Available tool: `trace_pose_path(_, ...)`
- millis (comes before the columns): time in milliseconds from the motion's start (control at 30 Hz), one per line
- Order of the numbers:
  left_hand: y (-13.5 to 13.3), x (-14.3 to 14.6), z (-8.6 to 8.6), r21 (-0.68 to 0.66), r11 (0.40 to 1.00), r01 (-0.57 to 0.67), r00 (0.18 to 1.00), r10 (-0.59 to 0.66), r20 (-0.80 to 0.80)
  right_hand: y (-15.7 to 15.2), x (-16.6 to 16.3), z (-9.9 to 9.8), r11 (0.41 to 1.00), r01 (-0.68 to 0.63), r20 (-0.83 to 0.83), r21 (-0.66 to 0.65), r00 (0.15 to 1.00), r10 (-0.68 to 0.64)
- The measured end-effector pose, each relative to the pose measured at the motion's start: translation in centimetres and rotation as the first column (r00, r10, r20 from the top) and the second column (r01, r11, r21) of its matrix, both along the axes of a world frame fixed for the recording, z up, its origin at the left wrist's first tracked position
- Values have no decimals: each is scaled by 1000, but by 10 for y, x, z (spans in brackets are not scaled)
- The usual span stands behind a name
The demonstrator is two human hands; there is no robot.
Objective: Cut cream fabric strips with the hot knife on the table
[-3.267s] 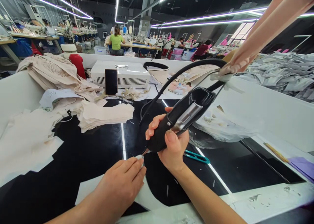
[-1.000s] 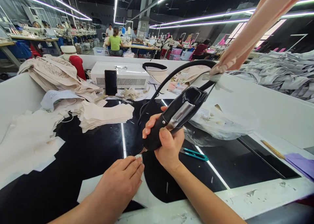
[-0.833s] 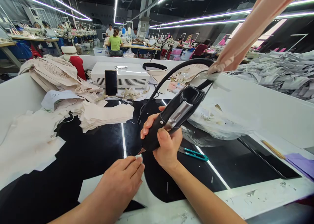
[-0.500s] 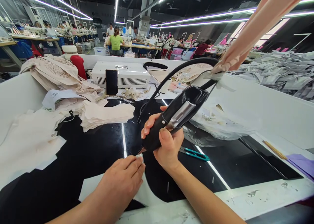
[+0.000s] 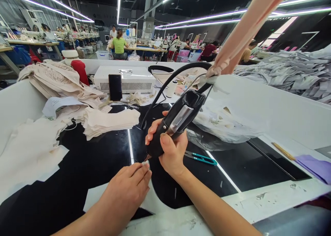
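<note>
My right hand [image 5: 169, 149] is wrapped round a black hand-held cutting tool [image 5: 176, 120] with a metal plate on its side and a thick black cable [image 5: 170, 80] arching back over the table. The tool's tip points down at the edge of a white fabric piece [image 5: 152, 203] lying on the black glossy table [image 5: 90, 167]. My left hand [image 5: 126, 191] lies on that piece, fingers together, pressing it down just beside the tool's tip.
Stacks of cream fabric pieces [image 5: 108, 120] lie at left. A white machine box [image 5: 126, 79] with a black phone [image 5: 115, 87] stands at the back. Teal thread snips [image 5: 203, 157] lie right of my hand. A plastic bag of scraps [image 5: 227, 122], grey fabric [image 5: 292, 72], people at far tables.
The view has shifted slightly; the tool and my right hand sit a little further left and up. My left hand stays pressed on the white piece.
</note>
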State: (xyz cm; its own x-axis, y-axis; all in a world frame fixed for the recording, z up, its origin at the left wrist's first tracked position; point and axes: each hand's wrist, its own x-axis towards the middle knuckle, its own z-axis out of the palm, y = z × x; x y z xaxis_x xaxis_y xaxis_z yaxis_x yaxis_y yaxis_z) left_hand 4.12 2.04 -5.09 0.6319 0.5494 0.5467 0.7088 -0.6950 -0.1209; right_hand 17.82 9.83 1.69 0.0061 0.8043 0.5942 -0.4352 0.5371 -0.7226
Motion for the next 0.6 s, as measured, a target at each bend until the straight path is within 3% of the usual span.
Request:
trace_pose_path(333,8,-23,1,25,991,128,989,-126,-78,-2,5,6,996,59,49,-61,997,-56)
trace_pose_path(600,29,-36,-8,205,946,250,965,-226,-132,-3,9,2,967,247,159,-60,959,-235)
